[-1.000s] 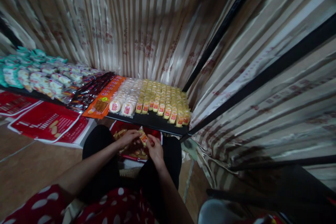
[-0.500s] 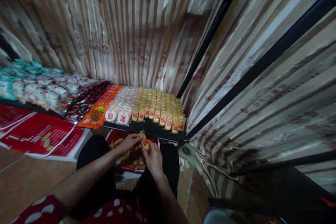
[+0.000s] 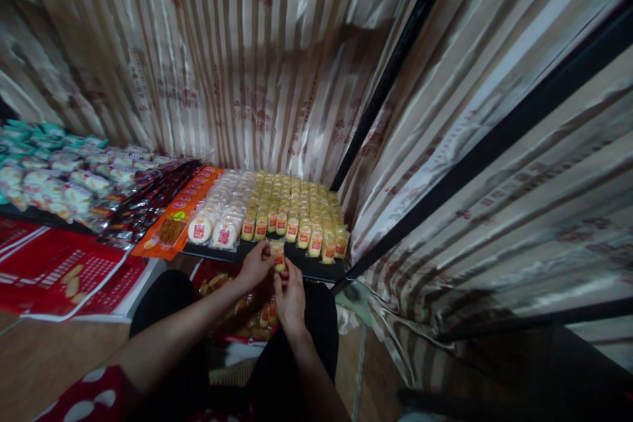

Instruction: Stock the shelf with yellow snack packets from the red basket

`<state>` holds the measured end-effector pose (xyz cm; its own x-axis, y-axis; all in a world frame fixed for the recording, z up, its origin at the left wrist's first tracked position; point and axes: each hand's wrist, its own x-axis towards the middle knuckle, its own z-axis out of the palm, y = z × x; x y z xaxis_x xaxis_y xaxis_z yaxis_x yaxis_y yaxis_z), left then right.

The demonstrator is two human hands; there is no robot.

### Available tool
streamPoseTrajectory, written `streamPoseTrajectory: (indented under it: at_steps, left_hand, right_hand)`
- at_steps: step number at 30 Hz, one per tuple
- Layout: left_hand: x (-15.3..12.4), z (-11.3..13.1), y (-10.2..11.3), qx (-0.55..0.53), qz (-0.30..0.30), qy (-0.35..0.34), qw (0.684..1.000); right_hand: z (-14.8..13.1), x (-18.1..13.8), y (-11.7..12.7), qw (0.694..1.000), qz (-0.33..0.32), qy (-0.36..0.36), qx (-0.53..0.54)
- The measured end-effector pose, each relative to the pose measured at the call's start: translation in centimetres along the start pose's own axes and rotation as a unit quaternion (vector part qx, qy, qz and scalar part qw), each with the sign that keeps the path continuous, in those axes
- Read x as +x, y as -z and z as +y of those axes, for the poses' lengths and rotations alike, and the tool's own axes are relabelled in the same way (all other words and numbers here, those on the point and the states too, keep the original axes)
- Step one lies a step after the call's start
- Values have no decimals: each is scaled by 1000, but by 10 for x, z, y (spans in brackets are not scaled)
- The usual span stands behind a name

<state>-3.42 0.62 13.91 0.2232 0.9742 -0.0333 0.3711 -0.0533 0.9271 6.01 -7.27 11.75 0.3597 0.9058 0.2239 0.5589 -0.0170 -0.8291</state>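
yellow snack pack [image 3: 278,255] pinched in fingertips at front edge of black shelf [image 3: 316,268].
left hand [image 3: 258,266] grips its left side, right hand [image 3: 291,293] its lower end; can't tell if it touches the shelf. rows of yellow packs [image 3: 297,208] just behind, white round packs [image 3: 232,201] left of those, then orange bag [image 3: 175,214]. red bag [image 3: 212,268] with more packs sits below, between the knees [image 3: 165,300].

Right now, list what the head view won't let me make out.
- Fine print on the held yellow packet: head view, too small and blurred.
- Some contents of the red bag: head view, hidden by the left forearm.
- Teal packets, far end: head view, cut off by the left edge.
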Motion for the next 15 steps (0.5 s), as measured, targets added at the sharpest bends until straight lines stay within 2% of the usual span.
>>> streamPoseTrajectory:
  at_steps: [9,15]
  left_hand:
    - [39,10,-22,108,38,-20,993]
    - [56,10,-34,135,39,-28,990]
  right_hand:
    - [18,26,-10,997,64,16,29]
    - [28,36,-12,997,66,15,25]
